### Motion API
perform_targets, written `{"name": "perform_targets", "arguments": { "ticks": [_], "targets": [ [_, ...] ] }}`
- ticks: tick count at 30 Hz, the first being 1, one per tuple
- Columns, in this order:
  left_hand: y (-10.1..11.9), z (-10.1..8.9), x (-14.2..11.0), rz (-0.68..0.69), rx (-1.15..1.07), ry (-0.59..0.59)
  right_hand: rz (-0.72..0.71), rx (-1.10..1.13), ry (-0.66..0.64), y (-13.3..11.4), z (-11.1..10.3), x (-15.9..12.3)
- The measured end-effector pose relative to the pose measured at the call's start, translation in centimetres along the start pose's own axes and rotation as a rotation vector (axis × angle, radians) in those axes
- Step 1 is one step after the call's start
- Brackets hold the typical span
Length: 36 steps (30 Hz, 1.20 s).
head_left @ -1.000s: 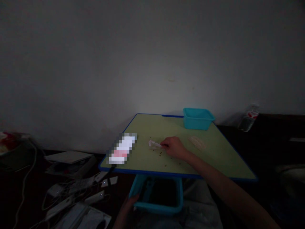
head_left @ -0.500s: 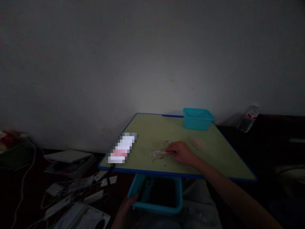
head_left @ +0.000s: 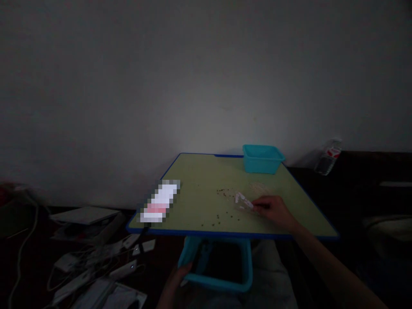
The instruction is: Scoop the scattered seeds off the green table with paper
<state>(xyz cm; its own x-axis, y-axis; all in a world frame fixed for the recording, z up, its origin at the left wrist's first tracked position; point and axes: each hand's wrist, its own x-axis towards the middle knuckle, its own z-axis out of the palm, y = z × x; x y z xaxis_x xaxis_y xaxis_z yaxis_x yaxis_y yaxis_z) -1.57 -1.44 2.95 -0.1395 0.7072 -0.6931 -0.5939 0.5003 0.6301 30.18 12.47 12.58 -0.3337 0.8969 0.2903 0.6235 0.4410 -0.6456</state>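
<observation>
My right hand is over the table, its fingers pinched on a small clear plastic piece with white and pinkish print; whether it is a bag or a stiff card I cannot tell. Left of this hand several small dark beans or grains lie scattered near the front edge. Another scatter of dark bits lies further back. Behind the hand is a spread of pale grains, partly hidden. Below the table edge, my left hand grips the left rim of a blue plastic basin with dark contents.
A second blue basin stands at the table's back right corner. A lit, pixelated phone-like screen rests at the left edge. Cables and power strips clutter the lower left. A bottle leans by the wall at right.
My right hand has moved right with the plastic piece, which now tilts upward. More dark bits show near the front edge. My left hand stays on the basin; the view has shifted slightly.
</observation>
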Motion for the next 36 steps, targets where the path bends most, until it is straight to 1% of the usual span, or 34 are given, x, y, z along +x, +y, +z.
{"name": "perform_targets", "arguments": {
  "ticks": [4,7,11,17,19,21,25,27,29,32,36],
  "targets": [
    [-0.4,1.0,-0.4,-0.006,0.038,-0.006,0.058,0.046,-0.006,0.1,0.6,-0.6],
    [-0.7,1.3,-0.5,0.005,0.029,-0.027,0.089,0.081,-0.029,-0.6,1.0,-0.9],
    [-0.7,1.5,-0.7,0.011,0.022,-0.008,0.117,0.154,-0.074,-1.8,1.6,-1.9],
    [-0.4,1.5,-0.5,-0.038,-0.028,0.001,0.070,0.219,-0.164,-3.3,2.1,-2.7],
    [-0.3,1.4,-0.5,-0.036,-0.030,0.007,0.068,0.251,-0.186,-3.3,2.0,-2.5],
    [-0.3,1.4,-0.6,-0.029,-0.022,0.004,0.077,0.262,-0.163,-3.1,1.8,-2.1],
    [-0.2,1.1,-0.6,-0.013,-0.009,-0.002,0.109,0.173,0.011,-2.2,1.7,-1.0],
    [-0.2,0.8,-0.4,-0.004,-0.020,0.000,0.109,0.117,0.053,-1.9,2.1,-0.2],
    [0.0,0.5,0.0,-0.005,-0.013,0.005,0.092,0.075,0.049,-1.9,2.7,0.5],
    [0.5,-0.1,0.3,-0.020,0.034,0.033,0.070,0.065,0.021,-2.5,4.0,1.3],
    [1.2,-0.6,0.3,-0.007,0.021,0.032,0.035,0.109,-0.070,-4.1,5.2,1.6]
  ]
}}
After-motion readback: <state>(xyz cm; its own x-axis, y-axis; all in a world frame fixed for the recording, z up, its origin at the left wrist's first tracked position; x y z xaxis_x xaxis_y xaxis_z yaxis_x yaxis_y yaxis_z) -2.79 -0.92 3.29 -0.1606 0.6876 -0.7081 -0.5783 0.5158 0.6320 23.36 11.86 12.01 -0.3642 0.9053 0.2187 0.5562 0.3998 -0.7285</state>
